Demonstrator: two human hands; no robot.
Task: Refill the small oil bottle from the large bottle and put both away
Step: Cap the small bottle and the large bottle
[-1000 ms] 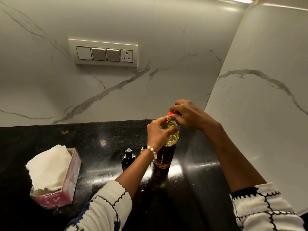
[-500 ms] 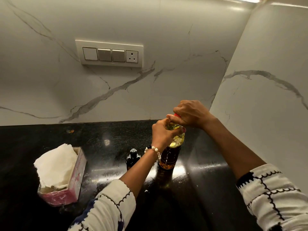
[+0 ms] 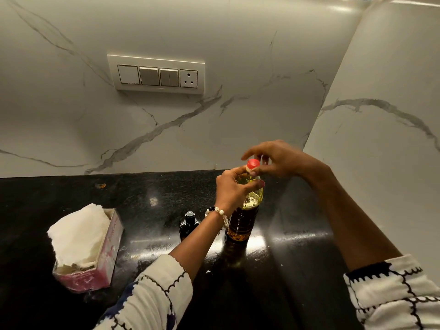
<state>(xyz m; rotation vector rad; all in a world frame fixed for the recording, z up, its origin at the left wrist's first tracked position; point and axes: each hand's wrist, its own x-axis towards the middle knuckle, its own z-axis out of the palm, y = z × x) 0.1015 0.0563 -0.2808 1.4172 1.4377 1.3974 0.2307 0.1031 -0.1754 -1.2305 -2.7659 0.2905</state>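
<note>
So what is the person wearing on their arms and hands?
Both arms have loose white sleeves with wavy black stitched lines making big squares, plus some dark blue patches. The sleeves are pushed up, so the forearms are bare. The left hand has a bead bracelet at the wrist, with white pearly beads and one black bead. Its thumbnail looks painted dark red. The right hand wears nothing visible.

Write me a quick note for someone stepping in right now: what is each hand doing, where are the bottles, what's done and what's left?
Left hand grips the large bottle by its shoulder, upright on the black counter.
Right hand pinches its red cap, which sits on the neck.
Small dark bottle stands just left, with its stopper on.
Done: both bottles are out.
Left: uncap both, pour, recap, put away.
</note>
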